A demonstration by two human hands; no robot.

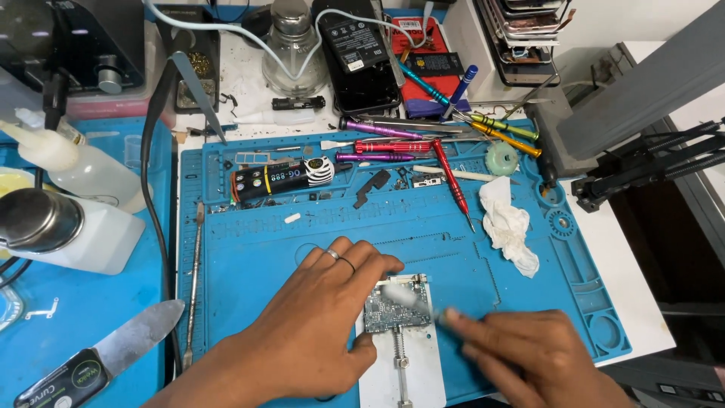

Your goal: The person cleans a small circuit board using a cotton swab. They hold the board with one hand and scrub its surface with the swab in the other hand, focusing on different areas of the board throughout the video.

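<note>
My left hand (317,317), with two rings on its fingers, presses down on the left edge of a small circuit board (394,306) clamped in a white holder (408,370) on the blue repair mat (302,242). Coming in from the lower right, my right hand (529,355) grips a thin brush-like tool (419,302). The tool's tip lies over the board and is blurred by motion. The board's lower left corner is hidden under my left thumb.
Several screwdrivers (445,151) lie along the mat's far edge beside a crumpled white tissue (510,223). A glass bottle (293,45), phone parts (355,53), plastic liquid bottles (75,227), a metal spatula (132,340) and a thin spudger (195,279) sit around. A grey stand (627,98) rises at right.
</note>
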